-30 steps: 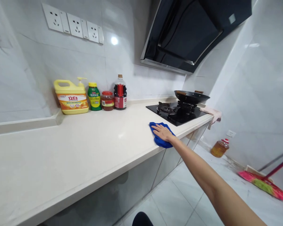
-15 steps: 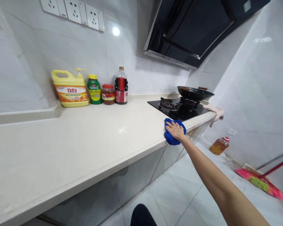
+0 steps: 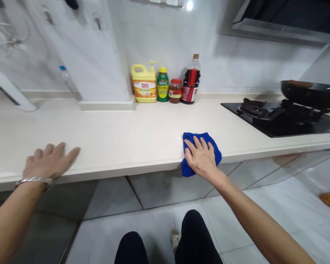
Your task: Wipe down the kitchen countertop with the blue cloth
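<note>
My right hand presses down on a blue cloth at the front edge of the white countertop. The fingers are spread and slightly bent over the cloth, and part of it droops over the edge. Well to the left, my left hand, with a silver bracelet at the wrist, rests on the countertop. Its fingers are apart and hold nothing.
Along the back wall stand a yellow detergent jug, a green bottle, a red-lidded jar and a dark sauce bottle. On the right are a black gas stove and a wok. A wall corner juts onto the counter.
The view has swung left. My right hand and the blue cloth have moved left along the counter edge, away from the stove. My left hand has come into view.
</note>
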A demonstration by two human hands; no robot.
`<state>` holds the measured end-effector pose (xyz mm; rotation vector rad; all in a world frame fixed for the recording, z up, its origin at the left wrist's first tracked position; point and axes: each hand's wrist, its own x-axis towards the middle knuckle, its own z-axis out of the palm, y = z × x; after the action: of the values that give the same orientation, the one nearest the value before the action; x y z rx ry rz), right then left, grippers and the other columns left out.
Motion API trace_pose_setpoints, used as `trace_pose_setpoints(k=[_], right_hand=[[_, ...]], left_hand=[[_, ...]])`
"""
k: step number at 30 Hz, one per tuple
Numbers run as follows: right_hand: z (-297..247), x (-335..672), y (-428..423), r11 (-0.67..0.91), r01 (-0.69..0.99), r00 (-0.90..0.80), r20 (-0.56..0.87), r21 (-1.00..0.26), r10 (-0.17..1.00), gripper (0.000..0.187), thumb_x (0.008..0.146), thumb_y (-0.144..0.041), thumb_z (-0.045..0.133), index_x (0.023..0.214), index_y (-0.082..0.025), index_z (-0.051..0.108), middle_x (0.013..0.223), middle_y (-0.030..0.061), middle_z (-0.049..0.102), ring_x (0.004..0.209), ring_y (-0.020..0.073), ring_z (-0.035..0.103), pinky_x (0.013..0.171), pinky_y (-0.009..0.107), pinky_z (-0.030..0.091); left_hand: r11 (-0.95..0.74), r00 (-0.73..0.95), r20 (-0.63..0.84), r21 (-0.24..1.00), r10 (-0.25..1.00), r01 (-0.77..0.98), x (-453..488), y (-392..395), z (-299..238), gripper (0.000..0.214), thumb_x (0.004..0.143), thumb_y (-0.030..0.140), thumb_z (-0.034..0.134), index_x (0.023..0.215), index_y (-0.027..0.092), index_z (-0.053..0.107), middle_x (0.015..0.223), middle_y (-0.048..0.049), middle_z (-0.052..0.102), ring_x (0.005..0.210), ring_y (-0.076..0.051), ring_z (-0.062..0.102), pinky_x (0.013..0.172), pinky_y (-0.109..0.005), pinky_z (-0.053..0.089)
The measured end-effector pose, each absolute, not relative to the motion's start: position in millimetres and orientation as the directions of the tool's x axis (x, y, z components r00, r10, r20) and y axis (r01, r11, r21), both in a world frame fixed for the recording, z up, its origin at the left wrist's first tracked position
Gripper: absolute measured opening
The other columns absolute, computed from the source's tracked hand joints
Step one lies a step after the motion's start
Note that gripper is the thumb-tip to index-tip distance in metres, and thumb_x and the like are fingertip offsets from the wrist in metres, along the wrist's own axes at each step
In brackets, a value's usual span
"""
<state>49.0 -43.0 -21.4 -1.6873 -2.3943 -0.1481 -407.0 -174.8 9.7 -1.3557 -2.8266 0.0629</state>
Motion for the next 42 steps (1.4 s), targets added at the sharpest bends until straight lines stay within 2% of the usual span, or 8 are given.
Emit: trace_pose_setpoints(k=[9, 16, 22, 25, 29, 34, 38, 42], right_hand=[[-11, -91, -98, 0.634, 0.769, -0.616, 0.177, -0.077, 0.768, 0.059, 0.101, -0.040, 0.030, 0.156, -0.021, 0.042, 0.163, 0.0147, 0.035, 0.149, 0.0472, 0.027, 0.117, 0.067, 0.020], [-2, -172, -109, 0.770, 0.625, -0.769, 0.069, -0.130, 0.636, 0.061, 0.100, -0.041, 0.032, 0.157, -0.018, 0.037, 0.164, 0.0159, 0.031, 0.149, 0.0515, 0.023, 0.115, 0.073, 0.018], [-1, -208, -89, 0.825, 0.525, -0.831, 0.082, -0.209, 0.550, 0.055, 0.100, -0.042, 0.035, 0.152, -0.028, 0.045, 0.164, 0.0100, 0.035, 0.150, 0.0441, 0.025, 0.117, 0.068, 0.023], [-4, -216, -74, 0.825, 0.486, -0.821, 0.172, -0.289, 0.544, 0.049, 0.101, -0.040, 0.034, 0.144, -0.030, 0.056, 0.158, 0.0066, 0.045, 0.148, 0.0364, 0.034, 0.117, 0.063, 0.027], [-10, -224, -56, 0.748, 0.369, -0.771, 0.268, -0.552, 0.578, 0.045, 0.103, -0.039, 0.031, 0.129, -0.027, 0.065, 0.145, 0.0046, 0.060, 0.140, 0.0285, 0.047, 0.119, 0.058, 0.029], [-17, -195, -22, 0.406, 0.052, -0.565, 0.308, -0.913, 0.766, 0.035, 0.093, -0.030, 0.039, 0.107, -0.020, 0.070, 0.119, 0.0072, 0.073, 0.107, 0.0230, 0.071, 0.102, 0.044, 0.052], [-27, -135, 9, 0.338, 0.163, -0.359, 0.264, -0.927, 0.895, 0.027, 0.083, -0.019, 0.048, 0.098, -0.018, 0.070, 0.079, 0.0027, 0.073, 0.081, 0.0209, 0.074, 0.095, 0.046, 0.055], [-37, -100, 25, 0.288, 0.054, -0.335, 0.254, -0.956, 0.907, 0.022, 0.076, -0.013, 0.048, 0.082, -0.018, 0.068, 0.077, 0.0027, 0.072, 0.077, 0.0180, 0.075, 0.098, 0.043, 0.055]], left_hand=[[0.576, -0.581, 0.051, 0.086, 0.812, 0.813, -386, -184, 11, 0.091, 0.093, 0.073, 0.016, 0.143, 0.003, 0.045, 0.147, -0.0289, 0.041, 0.137, -0.052, 0.033, 0.111, -0.064, 0.029], [0.648, -0.667, 0.132, 0.163, 0.733, 0.744, -391, -177, -2, 0.078, 0.094, 0.068, 0.022, 0.140, 0.015, 0.056, 0.143, -0.0212, 0.051, 0.135, -0.047, 0.040, 0.112, -0.062, 0.031], [0.516, -0.636, 0.335, 0.382, 0.695, 0.766, -389, -183, -14, 0.063, 0.097, 0.058, 0.033, 0.134, 0.016, 0.062, 0.136, -0.0198, 0.062, 0.131, -0.046, 0.049, 0.109, -0.071, 0.035], [0.384, -0.597, 0.482, 0.471, 0.641, 0.794, -378, -187, -18, 0.053, 0.097, 0.042, 0.038, 0.136, 0.014, 0.060, 0.131, -0.0189, 0.066, 0.124, -0.039, 0.058, 0.108, -0.061, 0.044], [0.056, -0.320, 0.649, 0.393, 0.690, 0.918, -342, -183, -9, 0.052, 0.097, 0.035, 0.038, 0.139, 0.010, 0.053, 0.140, -0.0167, 0.061, 0.130, -0.028, 0.056, 0.116, -0.046, 0.043], [0.118, -0.299, 0.347, 0.457, 0.889, 0.881, -279, -164, 6, 0.060, 0.101, 0.038, 0.035, 0.152, 0.006, 0.037, 0.144, -0.0199, 0.058, 0.132, -0.029, 0.056, 0.115, -0.044, 0.043], [0.322, -0.346, 0.064, 0.242, 0.936, 0.915, -241, -148, 10, 0.070, 0.098, 0.058, 0.043, 0.153, 0.014, 0.044, 0.159, -0.0222, 0.039, 0.149, -0.045, 0.031, 0.122, -0.059, 0.024], [0.410, -0.401, -0.092, 0.125, 0.912, 0.904, -223, -135, 15, 0.079, 0.092, 0.072, 0.043, 0.158, 0.028, 0.036, 0.163, -0.0204, 0.030, 0.148, -0.055, 0.022, 0.117, -0.071, 0.020]])
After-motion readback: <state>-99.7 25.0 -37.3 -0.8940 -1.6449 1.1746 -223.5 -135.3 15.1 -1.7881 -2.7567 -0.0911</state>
